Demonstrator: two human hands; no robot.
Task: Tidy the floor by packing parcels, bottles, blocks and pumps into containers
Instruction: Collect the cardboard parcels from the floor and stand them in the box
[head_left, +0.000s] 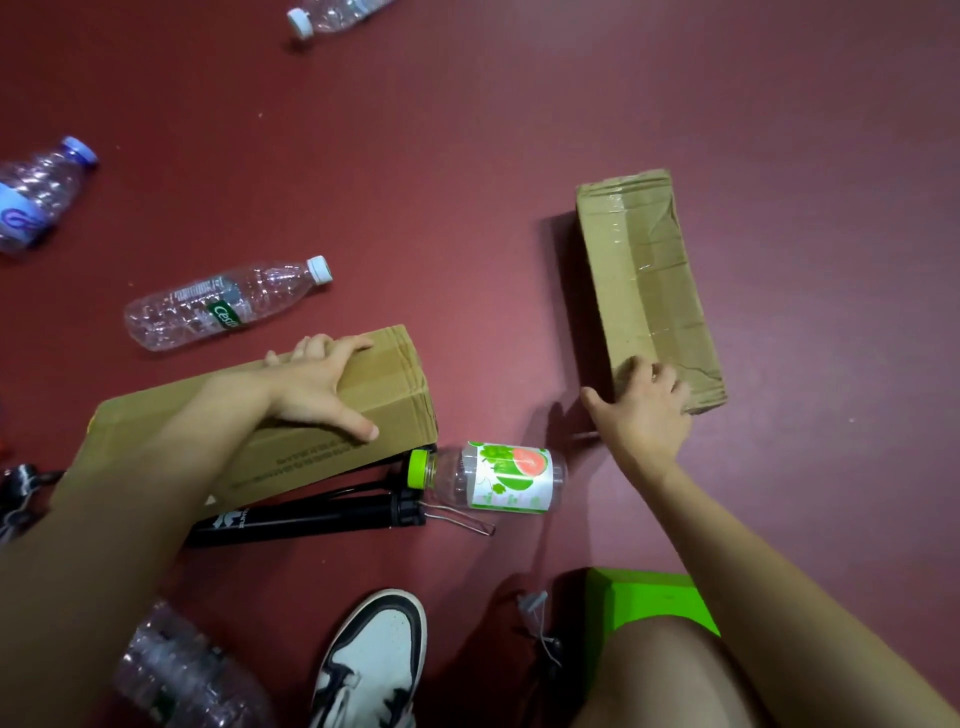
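- Head view: left hand (317, 387) grips long carton (387, 382), fingers over far edge.
- Right hand (644, 413) clasps near end of taped parcel (649, 280) on red floor (467, 156).
- Green-capped bottle (493, 480) lies between them.

long parcel (389, 384) left | short parcel (649, 280) right, well apart — bottle (493, 480) between | pump (311, 517) just before long parcel

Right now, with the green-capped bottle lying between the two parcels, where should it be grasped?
Grip the green-capped bottle across its labelled middle, from above. It lies on its side with the barrel clear, while the cap end crowds the long parcel and black pump.
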